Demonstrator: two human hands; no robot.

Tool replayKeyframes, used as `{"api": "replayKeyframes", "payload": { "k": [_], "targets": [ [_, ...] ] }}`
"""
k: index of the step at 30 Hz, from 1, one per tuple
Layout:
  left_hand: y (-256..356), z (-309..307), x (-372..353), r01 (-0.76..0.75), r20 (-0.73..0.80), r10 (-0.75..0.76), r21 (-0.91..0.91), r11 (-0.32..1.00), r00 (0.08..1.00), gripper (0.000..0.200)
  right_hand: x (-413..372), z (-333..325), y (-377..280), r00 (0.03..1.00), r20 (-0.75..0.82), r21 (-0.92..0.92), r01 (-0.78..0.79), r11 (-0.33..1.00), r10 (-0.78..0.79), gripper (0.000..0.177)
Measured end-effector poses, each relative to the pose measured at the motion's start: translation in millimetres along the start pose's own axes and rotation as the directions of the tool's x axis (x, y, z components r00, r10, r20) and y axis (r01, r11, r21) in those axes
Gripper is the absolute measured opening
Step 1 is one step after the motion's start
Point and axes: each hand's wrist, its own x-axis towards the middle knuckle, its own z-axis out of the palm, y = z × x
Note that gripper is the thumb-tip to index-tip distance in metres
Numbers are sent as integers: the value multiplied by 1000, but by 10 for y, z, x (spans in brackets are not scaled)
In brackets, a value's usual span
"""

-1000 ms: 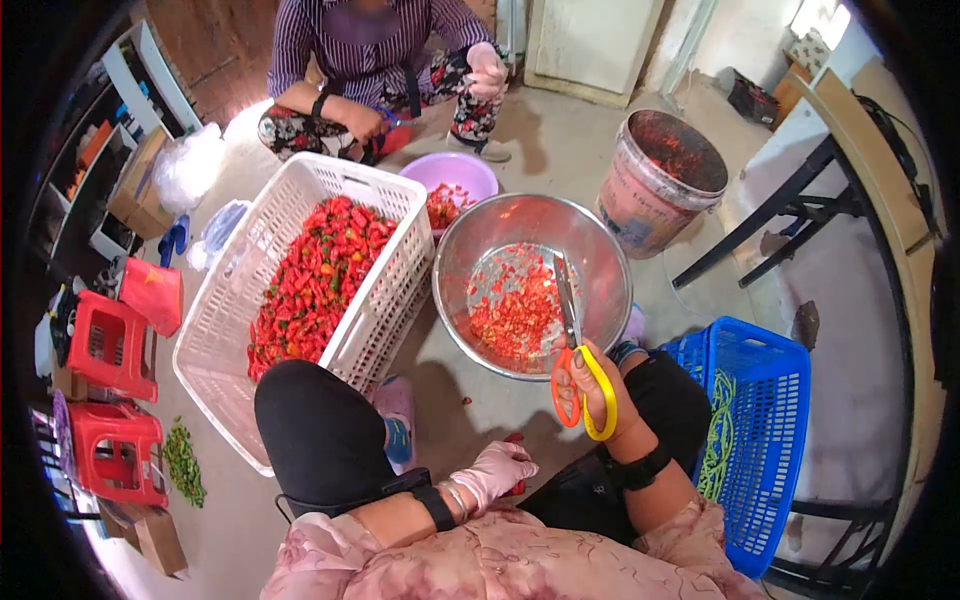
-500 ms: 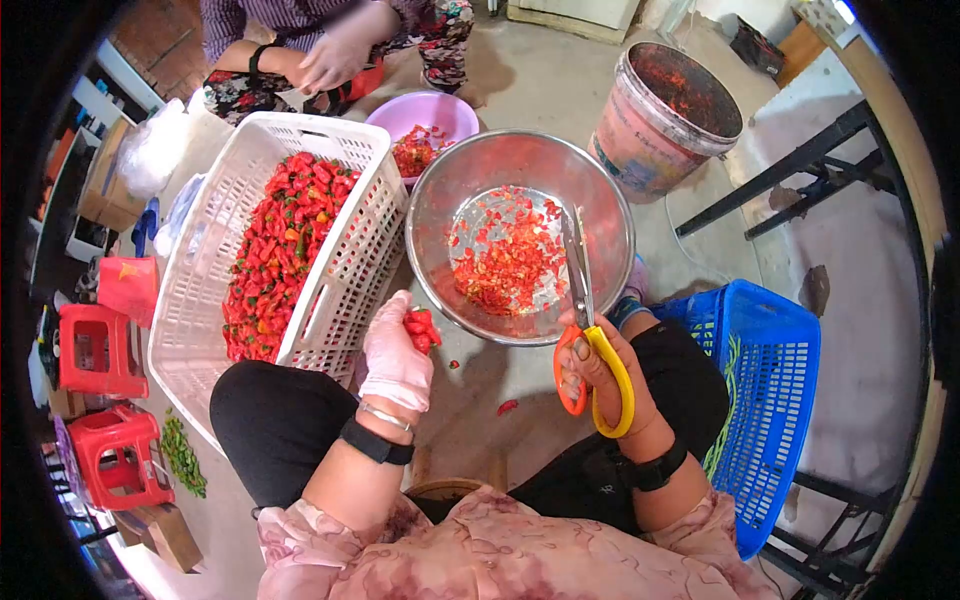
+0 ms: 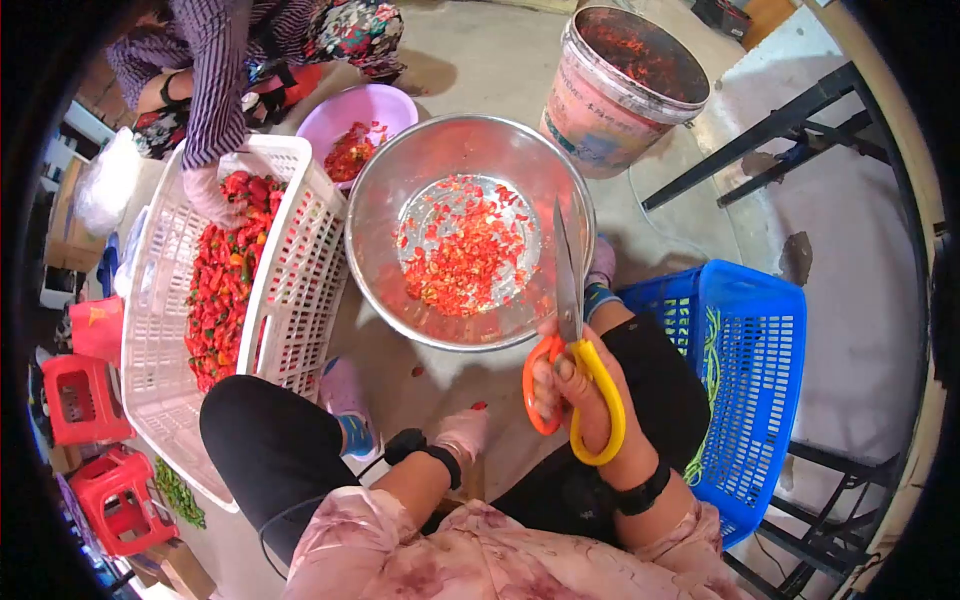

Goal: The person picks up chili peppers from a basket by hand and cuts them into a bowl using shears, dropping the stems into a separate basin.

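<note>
Red stools: I see two of these at the far left of my view, near the left edge, with a red bag just beyond them.
Green heap: small green pods lie on the floor, to the right of the nearer stool.
White crate: it stands at the left, with whole red peppers heaped inside.
Co-worker: a gloved hand below a striped sleeve reaches into the far part of the crate, over the peppers; I cannot tell what its fingers have.
Purple basin: on the far side, right of the crate, it contains red pieces.
Left hand: gloved, it is low and near, between the knees. A bit of red shows at its far edge; I cannot tell whether the fingers are clamped on it.
Steel bowl: in the middle, beyond both hands, this has chopped red pieces spread over its bottom.
Right hand: it is closed around the orange and yellow handles of the scissors, whose blades point away, over the bowl's right rim.
Bucket: stained, far right of the bowl, it has red residue inside.
Blue basket: at the right, beside the right knee, it has long green strands inside.
</note>
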Motion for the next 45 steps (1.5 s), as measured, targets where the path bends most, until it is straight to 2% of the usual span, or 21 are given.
{"api": "replayKeyframes", "payload": {
  "k": [1, 4, 6, 8, 10, 11, 13, 16, 20, 22, 23, 25, 28, 30, 32, 35, 39, 41, 42, 44, 45],
  "targets": [
    [27, -19, 61, -8, 160, -27, 211, 978, 987, 25, -7, 1, -8, 1000, -23, -51, -11, 999, 10, 32],
    [-34, 15, 179, -87, 249, 35, 204, 975, 968, 23, -22, 21, -61, 990, -89, -177, -125, 976, 111, 29],
    [-290, 439, 455, -119, -65, 123, 65, 991, 990, 22, -53, -15, -4, 978, -158, -205, -166, 964, 135, 29],
    [-321, 373, 544, -208, 148, 180, 202, 957, 972, 23, -40, -26, 99, 980, -184, -115, -99, 988, 76, 33],
    [80, -351, 230, -19, 253, -8, 103, 995, 968, 26, 23, 30, -38, 978, -112, -33, -180, 983, 175, 33],
    [-54, -145, 419, -18, 243, -6, 97, 995, 970, 26, 39, -5, 17, 979, -105, -42, -178, 983, 172, 33],
    [-444, 496, 828, -320, 268, 254, 239, 917, 929, 28, 40, -79, 181, 978, -169, -116, -142, 983, 121, 44],
    [-390, 400, 950, -332, 394, 223, 232, 914, 891, 30, 119, 6, 130, 976, -153, -113, -175, 978, 156, 40],
    [-428, 357, 923, -393, 313, 299, 302, 869, 901, 28, 186, 42, 93, 961, -179, -118, -234, 965, 211, 41],
    [-409, 296, 804, -403, 330, 323, 210, 891, 887, 24, 206, 73, 69, 891, -222, 226, -347, 910, 395, 27],
    [-360, 222, 672, -394, 331, 314, 214, 894, 890, 24, 186, 120, 75, 892, -214, 232, -350, 908, 399, 27],
    [-228, 41, 532, -289, 223, 261, 104, 952, 939, 24, 173, 247, 77, 989, -142, -221, -78, 972, 47, 15],
    [-269, 495, 623, -196, 217, 202, -46, 979, 955, 25, 158, 24, 217, 984, -3, -290, -170, 942, 177, 42],
    [-152, 394, 517, -292, 295, 255, 87, 953, 921, 24, 117, 264, 67, 983, 0, -288, -174, 942, 182, 38],
    [-3, 40, 201, -328, 237, 320, -7, 945, 917, 25, 97, 418, 101, 978, 33, -294, -186, 938, 204, 33],
    [49, -249, -11, -401, 97, 425, -199, 894, 900, 27, 165, 363, 340, 992, 121, -367, 20, 930, 26, 32],
    [125, -822, -406, -378, -257, 295, -388, 841, 920, 27, 230, 390, 391, 979, 196, -236, -10, 972, 58, 25],
    [132, -1131, -744, -328, -225, 252, -788, 521, 941, 19, 245, 348, 347, 978, 201, -324, 11, 946, 57, 26],
    [86, -1123, -717, -419, -355, 224, -725, 547, 907, 14, 233, 361, 355, 986, 162, -401, 30, 916, 38, 27],
    [105, -1315, -1026, -306, -263, 163, -876, 374, 951, 11, 71, 601, 213, 986, 129, -75, -97, 992, 106, 31],
    [105, -1305, -1103, -317, -280, 160, -898, 304, 947, 11, 267, 274, 380, 973, 228, -226, 12, 974, 41, 33]
  ]
}}
